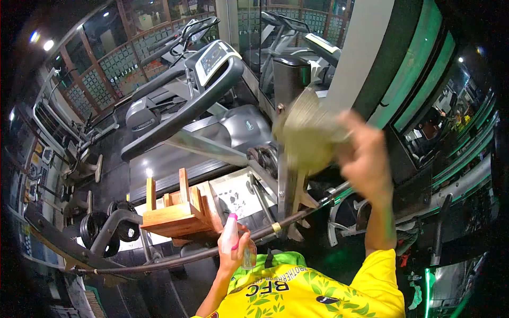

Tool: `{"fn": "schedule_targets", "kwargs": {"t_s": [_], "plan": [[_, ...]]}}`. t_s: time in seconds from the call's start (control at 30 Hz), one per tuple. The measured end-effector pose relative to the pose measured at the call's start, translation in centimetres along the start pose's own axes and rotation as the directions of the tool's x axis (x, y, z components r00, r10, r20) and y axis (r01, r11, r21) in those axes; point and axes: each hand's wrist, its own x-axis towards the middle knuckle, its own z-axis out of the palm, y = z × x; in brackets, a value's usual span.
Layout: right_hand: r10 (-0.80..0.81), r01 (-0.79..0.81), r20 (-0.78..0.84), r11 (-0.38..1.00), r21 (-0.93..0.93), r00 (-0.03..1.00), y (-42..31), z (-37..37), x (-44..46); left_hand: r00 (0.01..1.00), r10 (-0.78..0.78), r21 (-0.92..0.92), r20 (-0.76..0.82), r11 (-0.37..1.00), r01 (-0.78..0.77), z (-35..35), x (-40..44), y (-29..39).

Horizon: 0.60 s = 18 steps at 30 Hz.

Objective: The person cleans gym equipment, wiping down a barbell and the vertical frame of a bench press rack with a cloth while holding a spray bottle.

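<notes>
Surroundings: a treadmill (241, 132) occupies the upper centre-left of the frame. A wooden frame (177, 220) stands left of centre, in front of it. A long dark bar (196, 261) crosses from lower left to right of centre, carrying a yellow band (276, 227). Dark weight plates (91, 229) sit at left. A dark upright post (293, 79) stands at upper centre, partly hidden by the cloth.

Hand pose: the left hand (231, 255), at lower centre, is wrapped around a spray bottle (230, 233), pink nozzle tip upward. The hand overlaps the bar in view; contact cannot be determined. The right hand (366, 153), right of centre, is raised on an extended forearm and grips a olive cloth (313, 135). Motion blur obscures finger detail and any contact between cloth and post. The hands are well apart.

Edges and room: a grey pillar (360, 53) bounds the upper right. Dark floor (112, 153) shows left of the treadmill. The bar lies between the torso and the wooden frame.
</notes>
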Motion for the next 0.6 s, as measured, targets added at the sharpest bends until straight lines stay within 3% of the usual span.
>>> {"fn": "schedule_targets", "kwargs": {"t_s": [0.03,0.07,0.13,0.17,0.23,0.27,0.37,0.43,0.53,0.6], "plan": [[0.131,-0.113,-0.198,0.988,0.101,0.971,0.5,-0.4,0.4,1.000,-0.002,0.025,0.015,1.000,0.001,0.1,0.0,-0.2],[0.103,-0.082,-0.308,0.994,0.078,0.946,0.7,-0.6,2.0,1.000,0.000,0.025,0.012,1.000,0.000,0.2,0.1,-0.6],[-0.102,0.093,-0.356,0.995,-0.044,0.929,2.5,1.4,4.2,0.984,0.178,0.212,0.009,0.961,-0.176,0.4,0.3,-1.3],[-0.103,0.094,-0.357,0.995,-0.043,0.929,3.6,3.3,4.5,0.984,0.178,0.214,0.008,0.961,-0.176,0.4,0.3,-1.0],[-0.131,0.048,-0.152,0.888,-0.458,0.980,5.1,7.2,4.8,0.990,0.123,0.230,0.070,0.964,-0.136,0.5,0.3,-0.1],[-0.130,-0.013,-0.235,0.852,-0.524,0.963,3.9,8.2,4.3,0.990,0.123,0.227,0.068,0.964,-0.136,0.7,0.2,0.1],[-0.095,-0.010,-0.246,0.920,-0.392,0.965,3.3,8.5,2.5,0.989,0.145,0.196,0.032,0.969,-0.148,0.8,0.1,0.3],[-0.069,-0.025,-0.348,0.966,-0.258,0.935,3.9,8.8,1.4,0.994,0.103,0.141,0.025,0.984,-0.106,0.8,0.0,0.2],[-0.065,-0.037,-0.358,0.962,-0.270,0.932,3.9,9.1,-0.1,0.997,0.077,0.112,0.011,0.991,-0.078,0.9,0.1,1.3],[0.023,-0.109,-0.294,0.954,-0.279,0.955,3.5,9.3,-1.9,0.992,0.124,0.147,-0.012,0.982,-0.121,0.9,0.2,0.6]]}}
